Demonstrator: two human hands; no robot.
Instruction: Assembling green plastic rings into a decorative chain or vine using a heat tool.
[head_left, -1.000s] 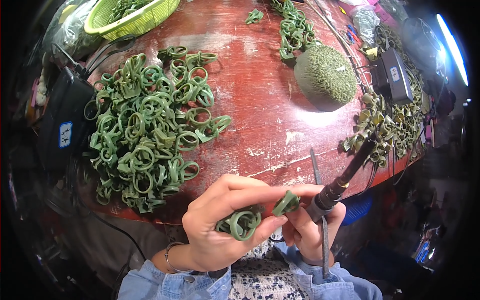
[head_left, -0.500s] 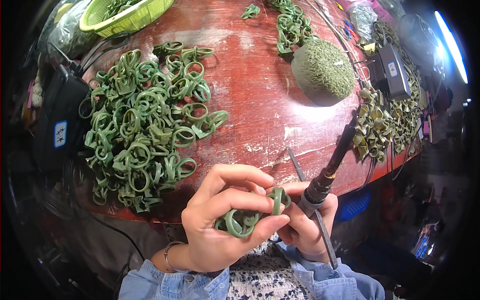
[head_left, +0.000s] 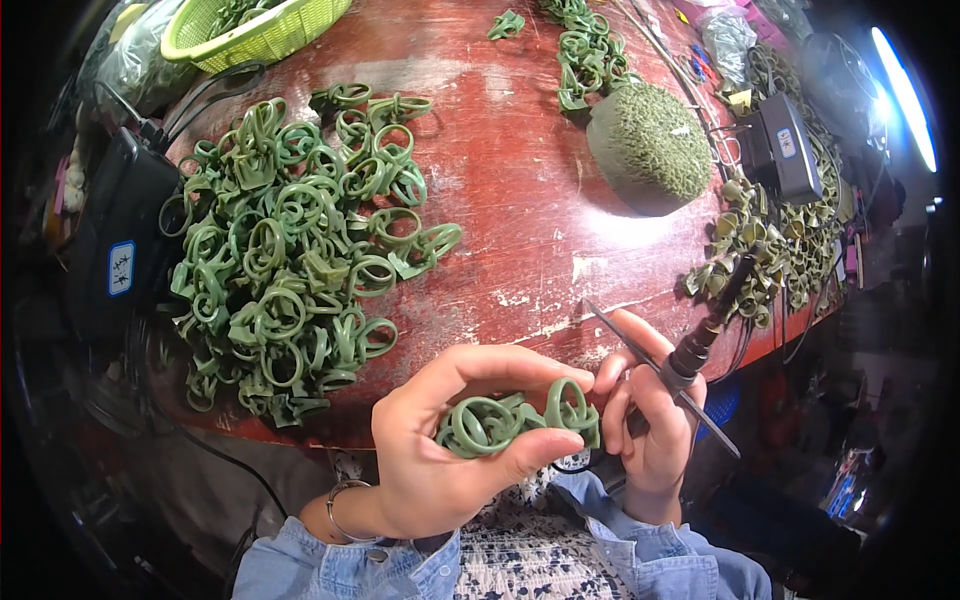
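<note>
- Work in hand, judging by the grip, is the handling of one small waxy-looking green ring, held up at the lower centre of the frame.
- The left hand pinches that ring between thumb and fingertips, its palm cupped around several loose green rings.
- The right hand, at the lower right of centre, curls around a black pen-shaped tool and a thin flat grey strip; its fingertips sit just beside the ring, and I cannot tell whether they touch it.
- The tool's slim end points to the upper right, away from the ring, so it seems idle at this instant.
- The next move seems to call for a steady left pinch and careful fingers, so that the cupped rings do not slip out.
- A tangled heap of green rings covers the left of the worn red wooden table.
</note>
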